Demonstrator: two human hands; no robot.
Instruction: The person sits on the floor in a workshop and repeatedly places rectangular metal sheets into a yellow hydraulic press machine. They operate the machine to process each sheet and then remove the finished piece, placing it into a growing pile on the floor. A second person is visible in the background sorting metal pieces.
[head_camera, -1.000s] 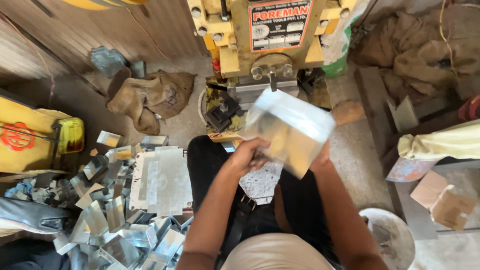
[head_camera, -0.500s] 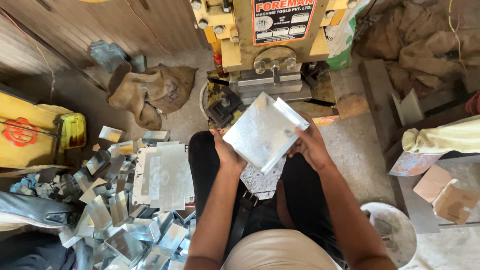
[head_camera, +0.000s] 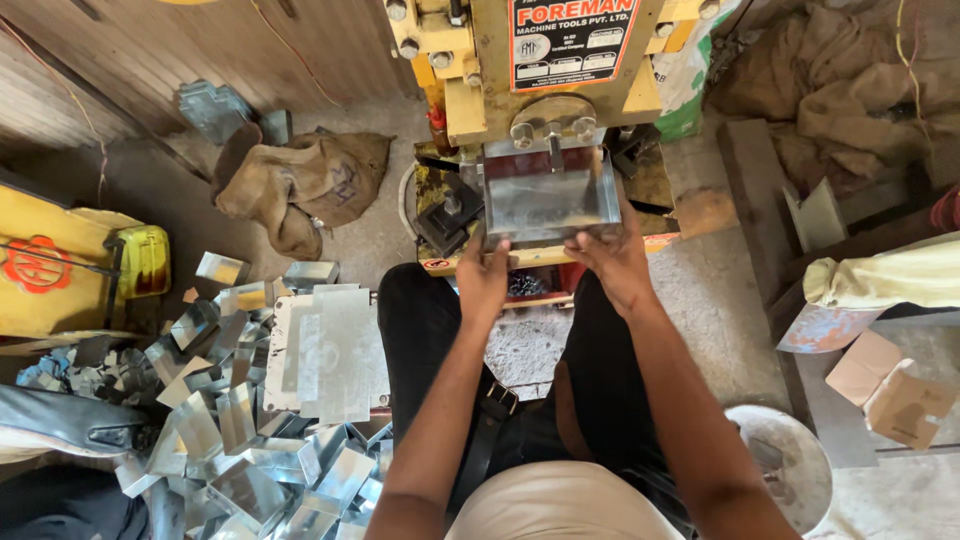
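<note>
Both hands hold a shiny sheet-metal tray (head_camera: 548, 195) with upturned sides, set into the bed of the yellow press machine (head_camera: 480, 70) at twelve o'clock from the person's lap. The left hand (head_camera: 485, 280) grips the tray's near edge at its seven o'clock corner, fingers (head_camera: 497, 245) curled shut over the rim. The right hand (head_camera: 615, 262) clamps the five o'clock corner, fingers closed on the edge with the thumb side along the tray's right wall. The tray sits level under the press's round knobbed head (head_camera: 550, 122). At nine o'clock from the lap, a stack of flat metal sheets (head_camera: 330, 352) lies on the floor, with a heap of bent metal pieces (head_camera: 230, 440) spread around and below it. A burlap sack (head_camera: 300, 185) lies at ten o'clock
</note>
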